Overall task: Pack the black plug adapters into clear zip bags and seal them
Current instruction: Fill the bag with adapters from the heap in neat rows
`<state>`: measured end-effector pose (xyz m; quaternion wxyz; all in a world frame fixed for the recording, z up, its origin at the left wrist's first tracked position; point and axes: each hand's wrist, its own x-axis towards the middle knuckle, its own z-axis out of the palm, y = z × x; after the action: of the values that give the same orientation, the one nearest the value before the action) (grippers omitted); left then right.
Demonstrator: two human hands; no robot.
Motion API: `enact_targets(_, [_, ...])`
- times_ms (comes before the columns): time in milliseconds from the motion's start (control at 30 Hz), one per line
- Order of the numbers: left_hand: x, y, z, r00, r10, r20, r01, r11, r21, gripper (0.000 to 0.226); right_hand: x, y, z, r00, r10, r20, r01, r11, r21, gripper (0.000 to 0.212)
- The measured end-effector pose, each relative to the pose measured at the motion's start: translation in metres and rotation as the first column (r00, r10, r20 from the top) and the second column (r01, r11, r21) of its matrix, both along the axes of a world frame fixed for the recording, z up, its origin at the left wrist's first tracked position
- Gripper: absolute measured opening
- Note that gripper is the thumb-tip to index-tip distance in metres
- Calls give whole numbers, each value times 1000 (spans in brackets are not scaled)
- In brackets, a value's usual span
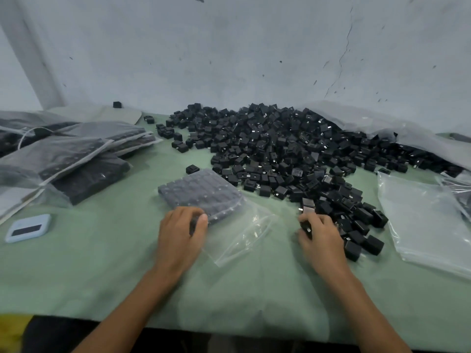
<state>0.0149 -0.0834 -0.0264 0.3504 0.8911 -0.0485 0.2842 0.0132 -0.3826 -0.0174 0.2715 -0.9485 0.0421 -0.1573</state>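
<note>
- Many black plug adapters lie in a big loose pile on the green table, against the wall, reaching down to the right hand.
- The left hand has curled fingers and grips the near edge of a clear zip bag; inside the bag the adapters sit in flat rows.
- The right hand pinches a few adapters at the near edge of the pile.
- An empty clear bag lies flat at the right.
- Filled bags are stacked at the left, and near them is a small light-blue device.
</note>
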Motion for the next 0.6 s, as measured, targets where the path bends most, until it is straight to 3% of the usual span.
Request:
enact_targets(100, [-23,-4,-7,990,-126,64,109,971,212,28,-22,21,3,996,79,35,-84,978,189,14])
enact_targets(167, [-30,-7,-9,982,-166,95,122,925,361,38,-31,40,4,985,170,-3,-157,920,360,14])
enact_targets(267, [-33,-11,-8,978,-177,107,109,882,459,47,-32,69,3,948,309,-70,-225,812,539,16])
enact_targets(367, [-33,-13,-6,978,-180,103,111,874,474,42,-29,89,6,908,403,-114,-276,782,558,30])
enact_targets(600, [-34,-14,-2,969,-156,193,59,900,432,33,-13,111,1,943,321,-84,-217,788,576,21])
